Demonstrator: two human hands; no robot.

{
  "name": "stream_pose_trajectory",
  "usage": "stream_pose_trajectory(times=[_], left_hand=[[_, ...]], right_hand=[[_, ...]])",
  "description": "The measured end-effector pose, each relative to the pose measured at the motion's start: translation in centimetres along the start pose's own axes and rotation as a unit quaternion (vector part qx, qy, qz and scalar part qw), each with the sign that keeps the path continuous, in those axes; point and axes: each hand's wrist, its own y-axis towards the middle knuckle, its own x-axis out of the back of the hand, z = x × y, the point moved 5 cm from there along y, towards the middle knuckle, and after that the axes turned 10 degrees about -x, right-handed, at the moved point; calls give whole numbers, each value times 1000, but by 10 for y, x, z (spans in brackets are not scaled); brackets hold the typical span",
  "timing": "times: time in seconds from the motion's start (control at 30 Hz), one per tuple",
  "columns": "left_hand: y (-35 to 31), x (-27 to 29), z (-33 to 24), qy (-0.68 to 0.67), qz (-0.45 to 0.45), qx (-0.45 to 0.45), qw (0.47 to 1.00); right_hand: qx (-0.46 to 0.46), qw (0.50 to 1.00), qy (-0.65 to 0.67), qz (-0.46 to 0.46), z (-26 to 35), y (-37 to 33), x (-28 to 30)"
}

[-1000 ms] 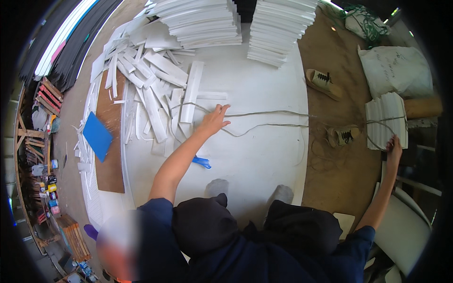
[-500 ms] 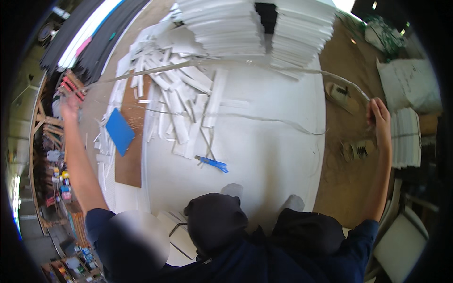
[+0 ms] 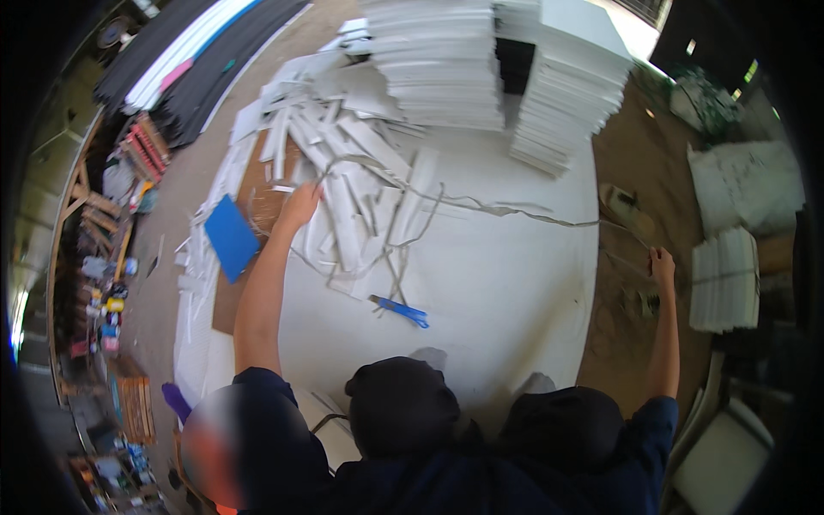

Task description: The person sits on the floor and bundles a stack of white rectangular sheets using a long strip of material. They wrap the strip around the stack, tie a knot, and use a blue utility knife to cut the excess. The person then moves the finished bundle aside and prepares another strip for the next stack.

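A long, thin whitish strip of plastic string [image 3: 532, 215] spans between my two hands, sagging and slightly twisted. My left hand [image 3: 299, 208] is closed on it above the pile of white foam strips [image 3: 343, 223]. At the far right, over the brown floor, my right hand [image 3: 661, 266] pinches the other part of the string. Below it a white sheet [image 3: 515, 292] covers the floor in front of me. A blue utility knife [image 3: 401, 311] lies on that sheet, between my hands and nearer to me, touching neither. More string loops hang or lie around the foam strips.
Tall stacks of white sheets [image 3: 438, 69] stand at the far side. A blue panel [image 3: 232, 239] lies on a brown board [image 3: 227, 296] at left. Shoes [image 3: 627, 206], a tied white bundle [image 3: 725, 279] and a white sack [image 3: 745, 184] are at right.
My left hand has swung inward from the far left to above the foam strips. My right hand has dropped nearer to me and slightly inward. The string has slackened.
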Motion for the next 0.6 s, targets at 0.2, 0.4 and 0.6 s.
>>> stream_pose_trajectory(times=[0.2, 0.4, 0.6], left_hand=[[-18, -102, 10, -16, 90, 81, 993], [-23, -70, -48, 19, -76, -6, 997], [-63, -174, -207, -152, 17, -54, 987]], right_hand=[[-134, 973, -170, -75, -102, -22, 46], [74, 885, -389, -246, -59, -48, -27], [366, 915, -153, 65, 88, -105, -187]])
